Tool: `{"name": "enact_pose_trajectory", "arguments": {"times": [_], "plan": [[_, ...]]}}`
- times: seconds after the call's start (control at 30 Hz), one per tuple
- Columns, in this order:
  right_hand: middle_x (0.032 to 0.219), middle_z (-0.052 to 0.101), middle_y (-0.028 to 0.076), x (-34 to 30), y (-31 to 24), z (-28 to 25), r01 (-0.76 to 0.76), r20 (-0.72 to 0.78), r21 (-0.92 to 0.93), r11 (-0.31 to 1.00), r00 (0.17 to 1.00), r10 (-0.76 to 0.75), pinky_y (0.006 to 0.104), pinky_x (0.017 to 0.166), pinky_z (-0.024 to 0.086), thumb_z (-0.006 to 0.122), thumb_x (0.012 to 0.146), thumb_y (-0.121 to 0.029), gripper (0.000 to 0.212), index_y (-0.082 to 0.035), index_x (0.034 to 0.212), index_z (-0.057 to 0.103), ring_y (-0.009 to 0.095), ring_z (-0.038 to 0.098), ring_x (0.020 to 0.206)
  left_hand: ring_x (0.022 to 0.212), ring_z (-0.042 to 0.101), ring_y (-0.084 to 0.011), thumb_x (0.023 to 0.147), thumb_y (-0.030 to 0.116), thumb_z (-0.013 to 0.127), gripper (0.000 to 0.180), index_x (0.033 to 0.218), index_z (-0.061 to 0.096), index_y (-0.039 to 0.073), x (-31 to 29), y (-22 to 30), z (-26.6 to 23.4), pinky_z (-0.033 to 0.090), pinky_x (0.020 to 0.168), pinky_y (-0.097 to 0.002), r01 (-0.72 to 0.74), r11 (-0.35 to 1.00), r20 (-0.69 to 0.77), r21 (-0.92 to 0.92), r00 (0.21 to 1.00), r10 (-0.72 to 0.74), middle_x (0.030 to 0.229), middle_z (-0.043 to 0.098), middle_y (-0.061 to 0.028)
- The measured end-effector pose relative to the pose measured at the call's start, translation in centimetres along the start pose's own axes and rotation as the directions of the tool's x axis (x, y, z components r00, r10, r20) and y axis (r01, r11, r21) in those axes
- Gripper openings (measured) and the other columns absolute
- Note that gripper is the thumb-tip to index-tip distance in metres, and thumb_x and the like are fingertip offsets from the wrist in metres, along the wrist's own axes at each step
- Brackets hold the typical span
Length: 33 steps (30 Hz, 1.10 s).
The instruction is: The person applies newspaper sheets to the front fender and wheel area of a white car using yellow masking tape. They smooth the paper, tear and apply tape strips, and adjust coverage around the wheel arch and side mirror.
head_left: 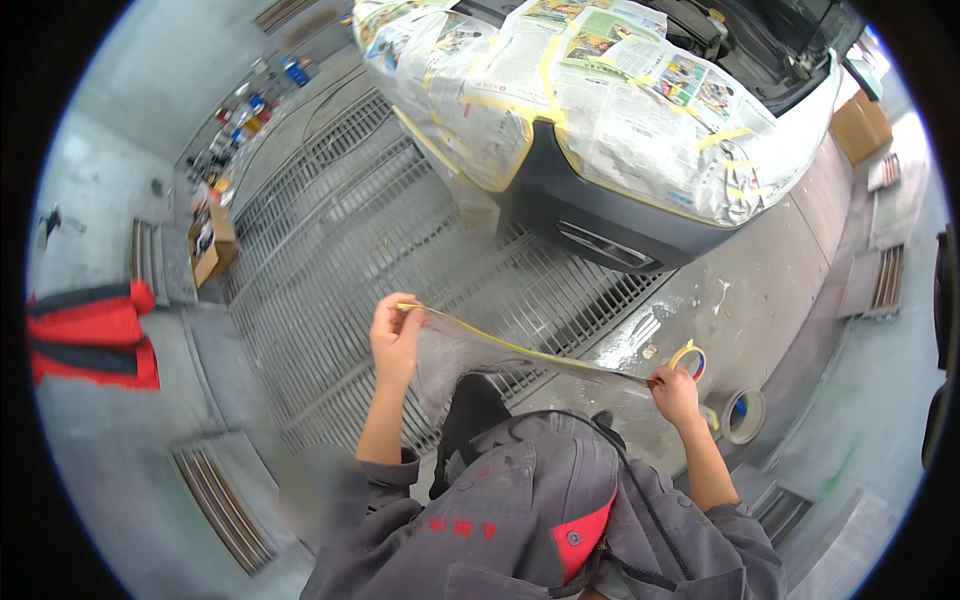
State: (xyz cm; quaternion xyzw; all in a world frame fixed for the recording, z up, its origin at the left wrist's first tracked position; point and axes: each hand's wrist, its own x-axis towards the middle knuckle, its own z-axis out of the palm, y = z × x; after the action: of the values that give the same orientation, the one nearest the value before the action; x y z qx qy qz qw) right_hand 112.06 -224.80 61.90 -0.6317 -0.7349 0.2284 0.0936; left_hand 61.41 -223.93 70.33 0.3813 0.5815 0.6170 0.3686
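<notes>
A sheet of translucent masking film [445, 350] with a yellow tape edge stretches between my hands in front of my lap. My left hand [393, 338] pinches its left end between thumb and fingers. My right hand [677, 396] is closed on the right end, lower down. Right beside my right fingers is a roll of yellow masking tape [702, 362]; whether the fingers touch it I cannot tell. Ahead stands a car's dark grey bumper [610, 215], its body above covered with newspaper [640, 120] taped down along yellow edges.
Under and before me lies a metal floor grating [330, 260]. A larger roll [757, 412] is to the right of my knee. Cans and bottles [235, 125] line the left wall near an open cardboard box [222, 245]. Another box [860, 128] stands far right. Red-and-black clothing [95, 325] hangs left.
</notes>
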Motion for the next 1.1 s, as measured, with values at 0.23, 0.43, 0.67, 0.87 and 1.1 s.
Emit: {"name": "enact_pose_trajectory", "arguments": {"times": [0.23,0.43,0.67,0.87,1.1], "plan": [[0.081,0.066,0.017,4.7,-10.8,3.0,-0.179,-0.122,-0.072,0.981,0.978,0.169,0.0486,0.075,0.052,0.075,0.079,-0.012,0.007,-0.007,0.083,0.071,0.038,0.066,0.081,0.082,0.065,-0.0120,0.099,0.004,0.063,0.008,0.107,0.061,0.001,15.9,-7.3,-3.6,0.055,0.078,-0.0278,0.173,0.981,0.132,0.086,0.974,-0.183,0.095,0.066,-0.0043],[0.080,0.065,0.017,11.4,-14.0,8.5,-0.186,-0.082,-0.133,0.974,0.981,0.176,0.0495,0.073,0.051,0.076,0.080,-0.018,0.012,-0.008,0.083,0.071,0.038,0.065,0.079,0.078,0.066,-0.0111,0.102,0.010,0.061,0.012,0.109,0.059,0.000,24.6,-13.0,-4.2,0.055,0.074,-0.0269,0.231,0.968,0.032,0.101,0.971,-0.235,0.094,0.066,-0.0050],[0.082,0.065,0.019,23.2,-9.4,23.8,-0.052,-0.216,-0.184,0.982,0.976,0.011,0.0509,0.074,0.049,0.078,0.077,-0.018,0.017,-0.006,0.082,0.067,0.040,0.063,0.079,0.081,0.065,-0.0111,0.102,0.009,0.061,0.013,0.111,0.058,0.000,33.7,-31.1,-1.7,0.054,0.074,-0.0258,0.035,0.999,-0.070,0.005,0.997,-0.035,0.096,0.065,-0.0040],[0.089,0.065,0.011,31.1,-5.7,34.4,0.031,-0.421,-0.360,0.932,0.886,-0.192,0.0461,0.077,0.046,0.077,0.073,-0.005,0.014,-0.007,0.081,0.066,0.034,0.061,0.084,0.081,0.064,-0.0103,0.100,0.007,0.063,0.013,0.110,0.058,0.001,40.2,-48.3,1.4,0.053,0.072,-0.0258,-0.143,0.948,-0.181,-0.283,0.979,0.093,0.096,0.064,-0.0042],[0.088,0.064,0.012,33.0,-1.8,44.4,-0.069,-0.498,-0.490,0.869,0.841,-0.214,0.0461,0.079,0.045,0.075,0.076,-0.004,0.012,-0.004,0.081,0.064,0.036,0.060,0.086,0.077,0.060,-0.0079,0.099,0.007,0.065,0.013,0.109,0.059,0.001,42.9,-59.8,3.2,0.051,0.069,-0.0235,-0.359,0.821,-0.252,-0.443,0.929,0.270,0.096,0.063,-0.0035]]}}
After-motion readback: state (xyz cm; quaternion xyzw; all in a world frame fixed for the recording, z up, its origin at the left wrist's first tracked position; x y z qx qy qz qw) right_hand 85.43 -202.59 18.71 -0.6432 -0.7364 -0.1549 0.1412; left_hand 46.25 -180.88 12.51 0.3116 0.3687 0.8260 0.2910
